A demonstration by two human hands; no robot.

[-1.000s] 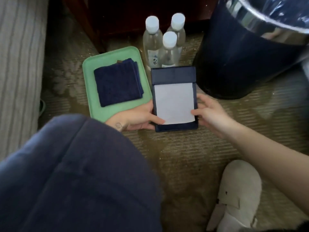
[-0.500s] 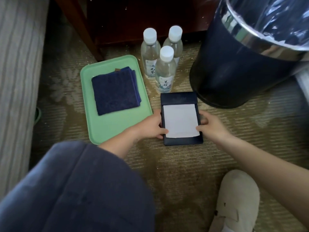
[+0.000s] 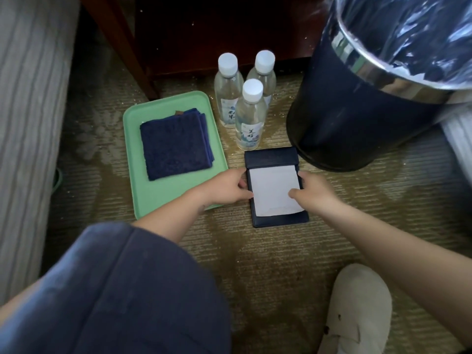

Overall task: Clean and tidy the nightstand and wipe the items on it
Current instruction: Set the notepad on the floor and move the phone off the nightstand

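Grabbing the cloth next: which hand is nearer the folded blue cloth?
Left. The left hand grips the notepad edge nearest the cloth; the right hand grips the opposite edge, farther away.

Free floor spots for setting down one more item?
Bare carpet below the notepad, between knee and shoe; carpet right of it, before the bin; tray strip before the towel. Crowded: bottles, notepad, bin bunch together.

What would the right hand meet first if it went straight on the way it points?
The right hand holds the notepad. Going on leftward and away, it would cross the paper and probably meet the left hand on the opposite edge, then the green tray. Depth is unclear.
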